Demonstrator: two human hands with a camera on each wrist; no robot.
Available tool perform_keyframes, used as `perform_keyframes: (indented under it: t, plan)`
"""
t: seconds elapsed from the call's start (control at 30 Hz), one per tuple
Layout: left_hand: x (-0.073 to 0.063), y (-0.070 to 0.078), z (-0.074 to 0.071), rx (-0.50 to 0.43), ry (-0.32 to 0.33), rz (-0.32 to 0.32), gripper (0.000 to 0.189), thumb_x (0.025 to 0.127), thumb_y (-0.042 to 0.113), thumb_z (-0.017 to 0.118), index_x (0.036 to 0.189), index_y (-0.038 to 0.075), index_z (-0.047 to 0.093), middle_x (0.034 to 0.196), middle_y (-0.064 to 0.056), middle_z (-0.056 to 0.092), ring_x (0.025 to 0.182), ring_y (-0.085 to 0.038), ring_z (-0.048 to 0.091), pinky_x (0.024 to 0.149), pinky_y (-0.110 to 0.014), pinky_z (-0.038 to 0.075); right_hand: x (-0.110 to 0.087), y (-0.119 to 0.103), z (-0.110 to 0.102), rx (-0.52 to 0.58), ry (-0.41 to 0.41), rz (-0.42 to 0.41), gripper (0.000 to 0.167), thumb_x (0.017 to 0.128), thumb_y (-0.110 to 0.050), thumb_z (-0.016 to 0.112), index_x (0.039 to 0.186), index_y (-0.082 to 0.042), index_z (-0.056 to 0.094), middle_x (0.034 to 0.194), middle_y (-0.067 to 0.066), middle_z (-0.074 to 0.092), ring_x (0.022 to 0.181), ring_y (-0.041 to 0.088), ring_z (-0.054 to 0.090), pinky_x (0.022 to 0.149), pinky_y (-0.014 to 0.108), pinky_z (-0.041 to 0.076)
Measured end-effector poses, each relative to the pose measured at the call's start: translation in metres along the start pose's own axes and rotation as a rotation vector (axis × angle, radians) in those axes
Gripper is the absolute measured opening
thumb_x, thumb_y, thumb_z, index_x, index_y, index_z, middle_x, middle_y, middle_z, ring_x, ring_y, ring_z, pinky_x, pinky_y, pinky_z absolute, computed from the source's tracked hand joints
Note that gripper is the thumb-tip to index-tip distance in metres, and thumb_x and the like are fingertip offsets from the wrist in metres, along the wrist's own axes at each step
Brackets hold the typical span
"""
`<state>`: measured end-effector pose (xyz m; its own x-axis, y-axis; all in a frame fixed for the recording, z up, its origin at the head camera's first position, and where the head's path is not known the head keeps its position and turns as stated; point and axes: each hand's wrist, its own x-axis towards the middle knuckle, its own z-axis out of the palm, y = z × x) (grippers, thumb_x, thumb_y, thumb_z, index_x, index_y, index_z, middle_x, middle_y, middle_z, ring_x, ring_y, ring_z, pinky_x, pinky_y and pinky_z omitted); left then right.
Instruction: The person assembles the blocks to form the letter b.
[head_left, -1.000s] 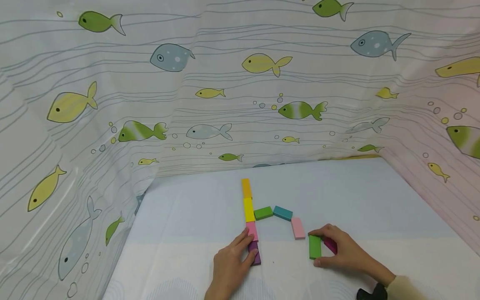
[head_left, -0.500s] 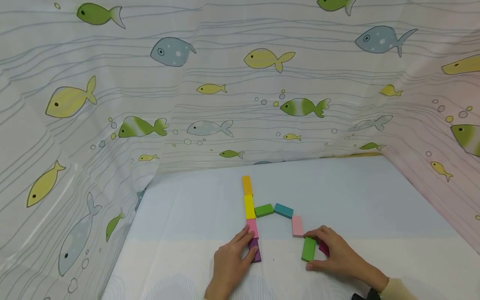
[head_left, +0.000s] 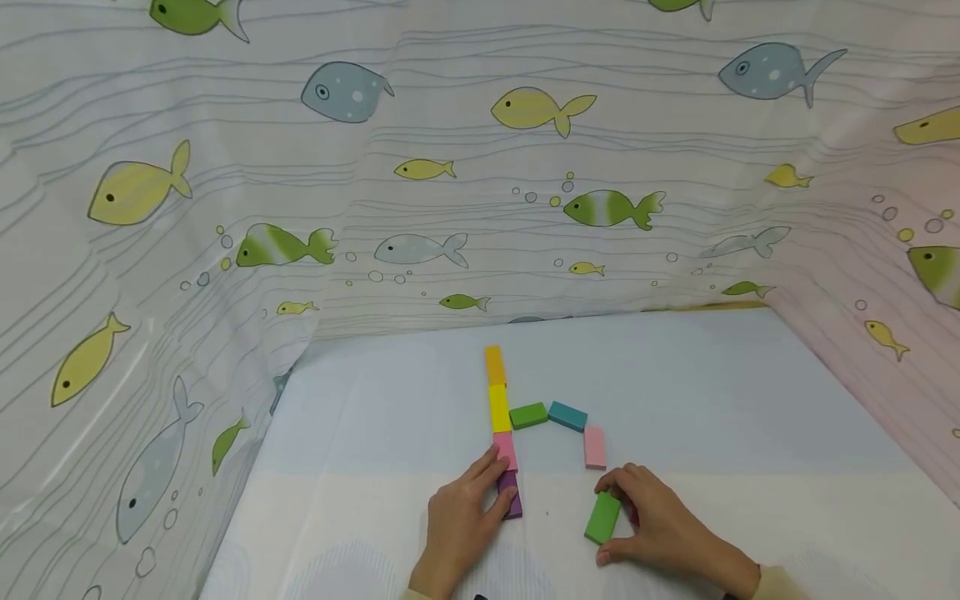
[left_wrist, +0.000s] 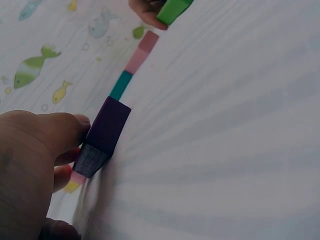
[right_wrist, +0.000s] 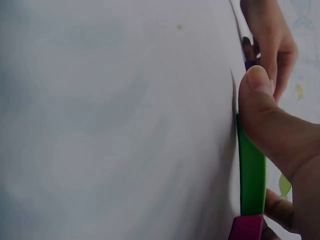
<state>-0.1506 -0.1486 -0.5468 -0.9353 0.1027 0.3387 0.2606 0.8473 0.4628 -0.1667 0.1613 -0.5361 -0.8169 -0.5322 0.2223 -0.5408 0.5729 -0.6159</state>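
Head view: the left hand (head_left: 463, 518) rests fingertips on the bright pink block (head_left: 507, 445) and a thumb on the purple block (head_left: 514, 507); whether it pinches them, I cannot tell; the right hand (head_left: 660, 525) pinches the green block (head_left: 602, 518), slanted, just nearer than the pale pink block (head_left: 595, 447); left wrist view: the thumb meets the purple block's edge; right wrist view: a magenta block (right_wrist: 247, 227) shows beside the green block's end.

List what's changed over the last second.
Right grip moved its green rectangular block left and down in the head view, turning it clockwise. Nothing grabbed or released. Left grip stayed on the purple rectangular block; the pale pink rectangular block stayed put.
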Motion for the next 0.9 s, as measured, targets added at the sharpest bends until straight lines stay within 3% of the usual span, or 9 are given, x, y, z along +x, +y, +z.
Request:
perform_keyframes:
  t: [0.23, 0.57, 0.9]
  plan:
    - [0.001, 0.000, 0.000, -0.010, -0.023, -0.018, 0.045, 0.092, 0.037, 0.083, 0.134, 0.021, 0.075, 0.145, 0.004, 0.069, 0.116, -0.021, 0.076, 0.085, -0.038, 0.064, 0.008, -0.008, 0.006, -0.084, -0.026, 0.058, 0.077, 0.060, -0.074, 0.088, 0.115, -0.024, 0.065, 0.094, -0.017, 0.052, 0.085, -0.004, 0.048, 0.071, 0.021, 0.048]
    - [0.000, -0.001, 0.000, -0.002, -0.005, -0.008, 0.045, 0.092, 0.037, 0.083, 0.133, 0.021, 0.076, 0.144, 0.004, 0.069, 0.114, -0.021, 0.076, 0.081, -0.037, 0.065, 0.022, -0.024, 0.014, -0.128, -0.034, 0.136, 0.078, 0.056, -0.077, 0.089, 0.110, -0.024, 0.068, 0.093, -0.017, 0.057, 0.076, -0.006, 0.048, 0.062, 0.019, 0.043]
    - [-0.001, -0.003, 0.001, 0.015, 0.010, 0.007, 0.043, 0.092, 0.037, 0.083, 0.132, 0.021, 0.077, 0.144, 0.004, 0.069, 0.113, -0.021, 0.077, 0.081, -0.037, 0.065, 0.038, -0.034, 0.030, -0.254, 0.039, 0.126, 0.074, 0.056, -0.081, 0.088, 0.099, -0.025, 0.068, 0.085, -0.018, 0.054, 0.072, -0.006, 0.048, 0.060, 0.019, 0.045]
